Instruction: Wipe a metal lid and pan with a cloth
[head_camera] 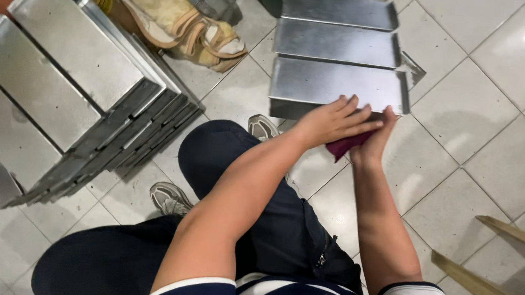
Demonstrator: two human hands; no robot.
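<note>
Across the left half of the frame, a big slanting stack of metal trays [65, 93] leans over the tiled floor [470, 136], its edges fanned out toward the centre. At the upper middle three more shallow steel trays lie flat in a row, one above the other; the nearest tray [339, 84] is the one being handled. Just left of them, at the top, a pale sack [179, 21] sits slumped on the tiles. Lower right, two wooden slats [498, 265] cut in from the edge.

Both bare arms reach up from the bottom of the frame over dark trousers and grey shoes [171, 198]. The left hand [331, 121] lies flat with fingers stretched out and slightly spread, palm down on top of a dark red cloth [344, 145], fingertips touching the near rim of the nearest tray. The right hand [377, 136] sits just beside and partly under it, fingers curled around the cloth from below, gripping it against the tray's lower right edge. Only a small fold of the cloth shows between the two hands.
</note>
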